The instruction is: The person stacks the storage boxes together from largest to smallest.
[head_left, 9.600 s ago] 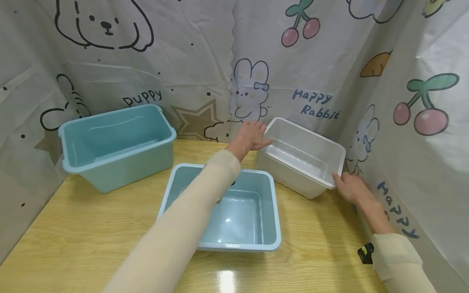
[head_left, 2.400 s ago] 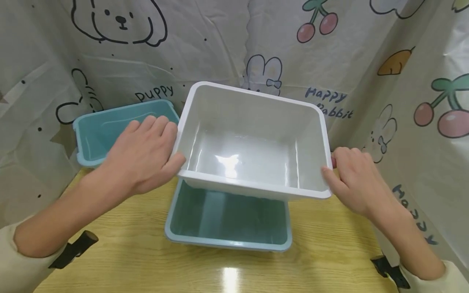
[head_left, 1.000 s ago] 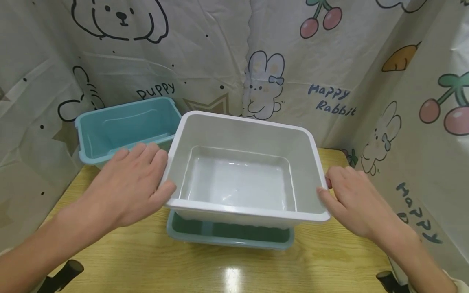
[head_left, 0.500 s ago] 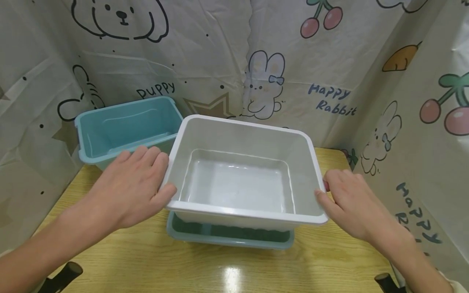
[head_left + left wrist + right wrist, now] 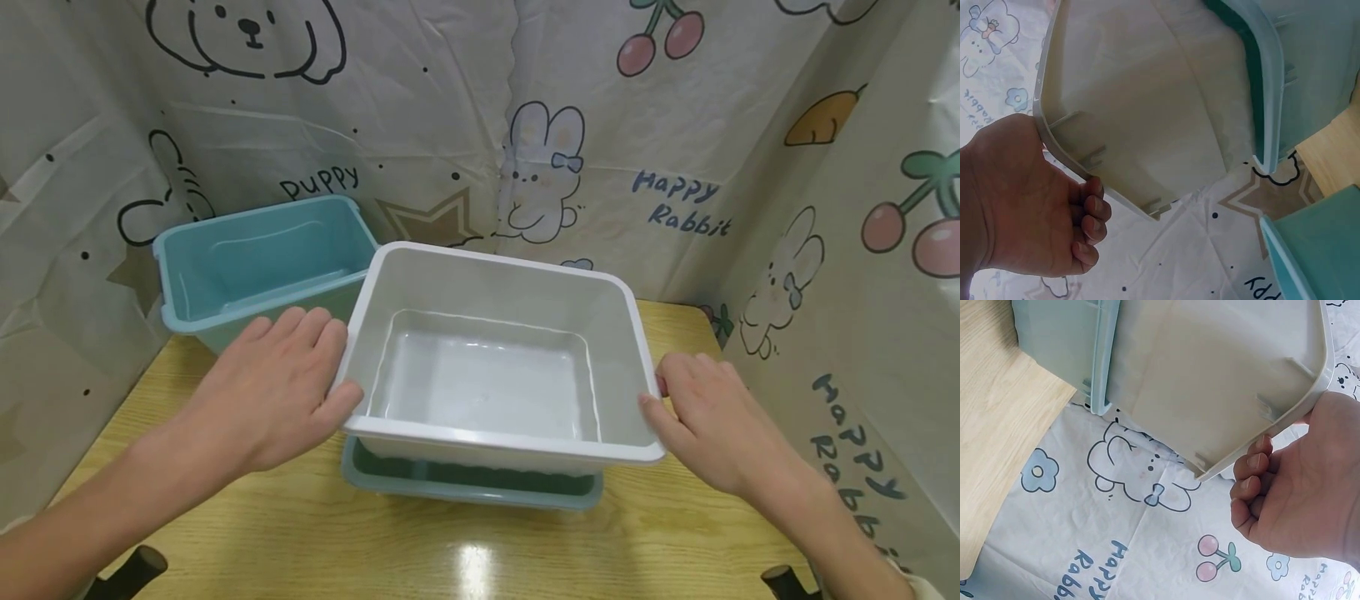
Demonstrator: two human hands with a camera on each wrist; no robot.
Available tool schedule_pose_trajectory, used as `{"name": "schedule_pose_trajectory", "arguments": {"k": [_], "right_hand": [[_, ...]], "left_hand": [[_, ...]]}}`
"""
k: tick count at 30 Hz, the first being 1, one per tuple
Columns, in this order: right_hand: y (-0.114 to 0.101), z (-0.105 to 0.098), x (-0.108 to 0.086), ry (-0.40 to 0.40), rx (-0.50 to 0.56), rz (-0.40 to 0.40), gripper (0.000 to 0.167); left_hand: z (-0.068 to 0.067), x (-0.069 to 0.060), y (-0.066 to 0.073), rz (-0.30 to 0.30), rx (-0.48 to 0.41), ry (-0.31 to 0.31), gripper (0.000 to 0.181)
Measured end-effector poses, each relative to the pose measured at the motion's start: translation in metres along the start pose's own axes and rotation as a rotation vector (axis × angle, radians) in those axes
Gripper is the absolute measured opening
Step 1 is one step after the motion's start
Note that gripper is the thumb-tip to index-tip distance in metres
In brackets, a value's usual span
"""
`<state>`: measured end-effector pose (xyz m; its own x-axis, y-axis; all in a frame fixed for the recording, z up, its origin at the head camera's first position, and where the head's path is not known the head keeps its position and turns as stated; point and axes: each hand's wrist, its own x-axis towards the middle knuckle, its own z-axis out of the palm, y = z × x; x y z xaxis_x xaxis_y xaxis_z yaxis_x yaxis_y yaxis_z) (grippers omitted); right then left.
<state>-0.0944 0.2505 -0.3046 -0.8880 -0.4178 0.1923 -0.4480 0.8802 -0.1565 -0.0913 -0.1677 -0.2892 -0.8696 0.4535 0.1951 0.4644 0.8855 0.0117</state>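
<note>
A white plastic storage bin [image 5: 487, 383] is held level, open side up, above the middle of the table. My left hand [image 5: 281, 387] grips its left rim, thumb on top and fingers curled beneath; the left wrist view shows those curled fingers [image 5: 1094, 219] at the rim. On the opposite side my right hand [image 5: 712, 412] pinches the right rim in the same way. Under it stands a light blue bin [image 5: 472, 493], mostly hidden. Both wrist views show the white bin's lower part inside the blue bin's rim [image 5: 1100, 375]. What lies inside the blue bin is hidden.
A second blue-green bin [image 5: 262, 258] stands at the back left, close to my left hand. The wooden table [image 5: 375, 550] runs to a printed cloth [image 5: 420, 125] hung behind and along both sides. Black wrist mounts [image 5: 135, 571] show at the bottom edge.
Earlier the white bin stood at the back right. Both hands have since brought it over the light blue bin and lowered it; over the last second it has sunk slightly more.
</note>
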Motion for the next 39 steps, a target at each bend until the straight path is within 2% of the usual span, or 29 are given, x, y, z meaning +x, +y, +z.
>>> {"name": "schedule_pose_trajectory", "arguments": {"k": [4,15,26,39], "right_hand": [[-0.001,0.005,-0.001,-0.010,0.006,0.011,0.014],[0.000,0.019,-0.002,0.008,0.000,0.003,0.014],[0.000,0.037,-0.007,0.020,0.009,-0.004,0.016],[-0.001,0.049,-0.011,0.007,0.009,0.018,0.014]], "left_hand": [[0.004,-0.002,0.000,-0.009,-0.015,-0.009,0.018],[0.021,-0.004,-0.003,-0.005,-0.022,0.020,0.018],[0.035,-0.007,-0.005,-0.016,-0.036,0.021,0.018],[0.048,-0.010,-0.008,0.009,-0.038,0.036,0.015]]}}
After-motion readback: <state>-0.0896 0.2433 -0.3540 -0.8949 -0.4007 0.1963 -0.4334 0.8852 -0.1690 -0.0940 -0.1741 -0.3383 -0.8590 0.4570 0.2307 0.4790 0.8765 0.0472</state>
